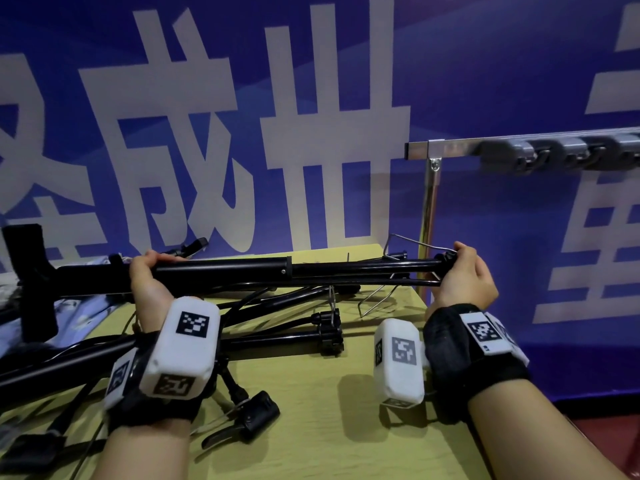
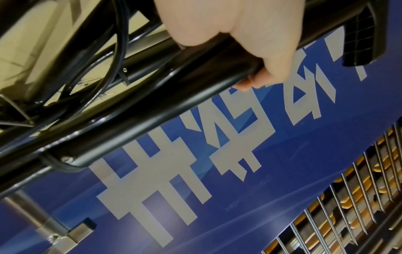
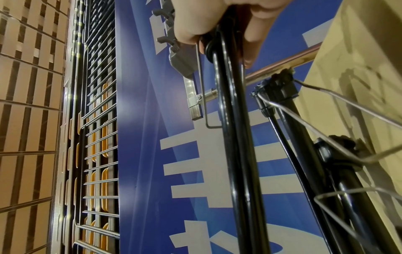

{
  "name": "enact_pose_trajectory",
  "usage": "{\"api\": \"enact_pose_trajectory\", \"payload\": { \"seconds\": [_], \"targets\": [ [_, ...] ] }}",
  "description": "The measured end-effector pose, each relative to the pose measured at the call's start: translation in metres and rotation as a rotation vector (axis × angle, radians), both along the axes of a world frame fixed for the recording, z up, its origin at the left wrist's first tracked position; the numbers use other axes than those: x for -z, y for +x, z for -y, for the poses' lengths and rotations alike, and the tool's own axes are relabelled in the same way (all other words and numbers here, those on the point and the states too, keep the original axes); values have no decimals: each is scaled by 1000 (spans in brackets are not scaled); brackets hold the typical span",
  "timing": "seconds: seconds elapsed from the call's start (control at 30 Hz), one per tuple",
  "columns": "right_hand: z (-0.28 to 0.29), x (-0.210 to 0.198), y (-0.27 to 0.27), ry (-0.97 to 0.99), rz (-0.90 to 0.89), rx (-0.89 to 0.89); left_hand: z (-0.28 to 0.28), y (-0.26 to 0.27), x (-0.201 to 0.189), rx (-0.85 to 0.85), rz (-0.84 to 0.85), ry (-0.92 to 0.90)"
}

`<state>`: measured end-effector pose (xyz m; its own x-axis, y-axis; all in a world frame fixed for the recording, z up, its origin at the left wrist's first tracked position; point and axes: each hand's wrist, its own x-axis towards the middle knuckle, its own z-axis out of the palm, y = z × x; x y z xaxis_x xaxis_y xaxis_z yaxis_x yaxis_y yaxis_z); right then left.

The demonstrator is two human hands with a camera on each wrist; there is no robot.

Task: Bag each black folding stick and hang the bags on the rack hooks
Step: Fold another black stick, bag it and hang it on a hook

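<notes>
The long black metal folding stick (image 1: 263, 268) is held level, crosswise above the yellow-green bench (image 1: 332, 410). It is clasped near the handle by the left hand (image 1: 149, 282) and at its far end by the right hand (image 1: 464, 275), nearer the grey rack hooks (image 1: 561, 154).

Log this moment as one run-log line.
left hand: grips black folding stick | right hand: grips its other end | stick: lifted above table | rack hooks: bare

Three black sticks (image 1: 242, 268), two hands (image 1: 149, 289)

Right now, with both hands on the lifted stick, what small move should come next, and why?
Probably lift the black folding stick clear of the pile: left hand and right hand grip its ends, it hangs just above the others, and no bag is visible.
</notes>
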<state>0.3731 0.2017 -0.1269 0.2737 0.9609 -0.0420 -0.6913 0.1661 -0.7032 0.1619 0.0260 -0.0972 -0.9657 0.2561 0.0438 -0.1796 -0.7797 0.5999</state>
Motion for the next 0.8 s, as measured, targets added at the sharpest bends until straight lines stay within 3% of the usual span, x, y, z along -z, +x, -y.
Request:
{"api": "enact_pose_trajectory", "payload": {
  "seconds": [0.27, 0.4, 0.53, 0.7, 0.8],
  "targets": [
    [1, 7, -11, -43, 80, -18, -5, 0, 0, 126, 47, 22],
    [-1, 5, -3, -146, 57, 9, -4, 1, -3, 207, 49, 137],
    [-9, 1, 10, -203, -30, 22, 2, 1, -12, 160, 39, 302],
    [-6, -1, 11, -222, -52, -6, 0, -4, -10, 75, 127, 233],
    [-4, -3, 11, -216, -64, 1, 10, -10, -11, 114, 25, 308]
  ]
}}
